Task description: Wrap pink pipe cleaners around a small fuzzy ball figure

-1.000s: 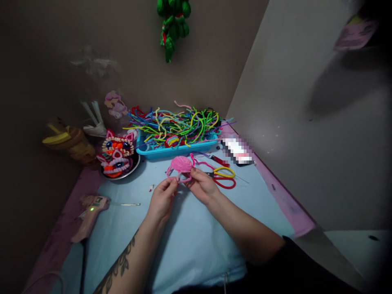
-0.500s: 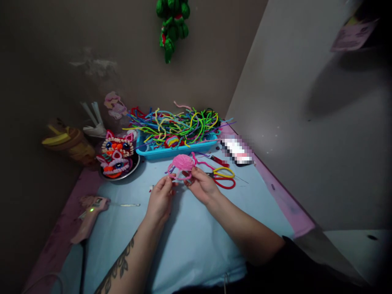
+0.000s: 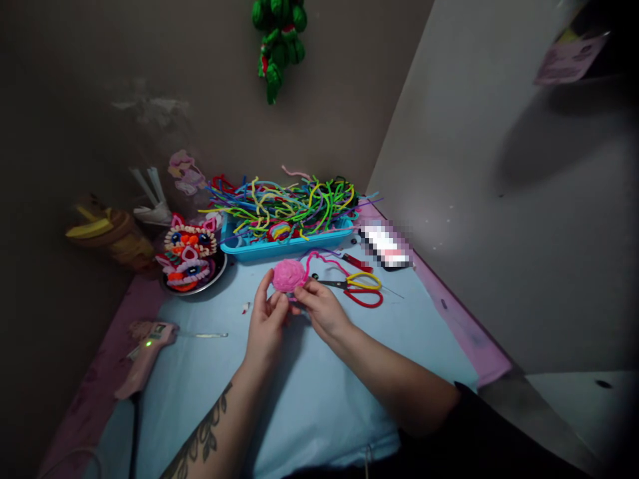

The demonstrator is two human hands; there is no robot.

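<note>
Both hands hold a rounded pink pipe-cleaner piece [image 3: 289, 275] above the blue table cover. My left hand [image 3: 267, 324] grips its left side and lower edge, with the index finger along the side. The thumb of my right hand [image 3: 325, 310] presses on its lower right edge, and the other fingers are partly hidden beneath. A pink strand [image 3: 329, 259] runs from the piece to the right, toward the scissors [image 3: 335, 285] with one yellow and one red handle. These lie just right of my right hand.
A blue tray [image 3: 284, 249] full of colourful pipe cleaners stands behind. At left are a glue gun [image 3: 142, 366] with a lit green light, a thin metal tool [image 3: 204, 334] and a bowl [image 3: 212, 283] of pipe-cleaner figures. A red lighter [image 3: 358, 263] and a phone [image 3: 387, 247] lie right.
The pink piece has come slightly down and left and is turned, its rounded face now showing more. My hands have drawn closer around it, and more of the scissors shows.
</note>
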